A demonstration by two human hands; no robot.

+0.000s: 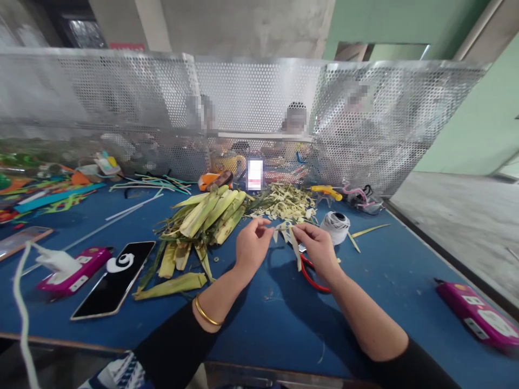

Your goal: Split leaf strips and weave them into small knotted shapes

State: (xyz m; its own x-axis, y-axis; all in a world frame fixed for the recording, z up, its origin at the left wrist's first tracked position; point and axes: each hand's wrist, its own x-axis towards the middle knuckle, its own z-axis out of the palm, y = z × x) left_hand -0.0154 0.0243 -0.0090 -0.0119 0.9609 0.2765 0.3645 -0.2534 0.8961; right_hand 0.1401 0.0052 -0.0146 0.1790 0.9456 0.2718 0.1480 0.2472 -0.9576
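Observation:
Over the middle of the blue table (259,324), my left hand (255,243) is closed in a pinch at the left end of some small pale husk pieces (284,228). My right hand (316,246) pinches the same pieces from the right, and one narrow strip (297,254) hangs below its fingers. Red-handled scissors (311,278) lie partly under my right hand. A spool of white thread (335,227) stands just beyond it. Left of my left hand is a heap of green-yellow corn husks (211,213). Behind both hands lies a pile of cut husk bits (286,202).
A perforated metal screen (259,92) closes the table's back, with people behind it. On the left lie a black phone (115,278), a magenta power strip (77,270) and coloured strips (60,197). Another magenta power strip (478,313) is far right. A yellow glue gun (326,192) lies behind the spool.

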